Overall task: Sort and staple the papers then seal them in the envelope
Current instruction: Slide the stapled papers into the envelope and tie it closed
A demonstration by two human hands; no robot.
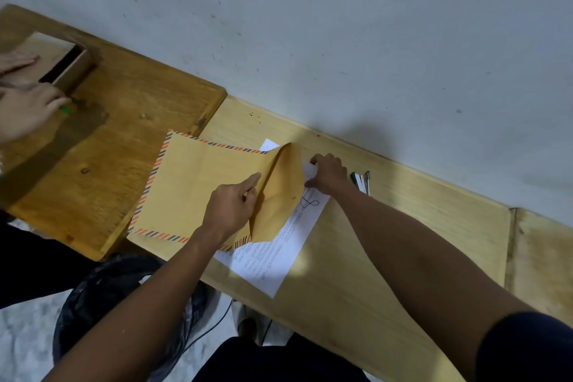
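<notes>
Papers (273,254) lie on the desk (387,242), partly tucked into the big brown envelope (198,189). Left hand (231,208) holds the open flap (279,195) up, fingers curled on its edge, one finger pointing out. Right hand (328,174) pinches the far end of the papers, just past the flap. Close beside its knuckles sits a stapler (361,181).

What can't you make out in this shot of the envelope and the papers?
Head view:
- Papers: print too small to read; the upper part hidden inside the envelope.
- Staple: cannot tell if one is there; the right hand covers the top corner.
- Small dark item beyond the right hand: blurred, unidentifiable.
- Left hand hides part of the envelope's opening.
</notes>
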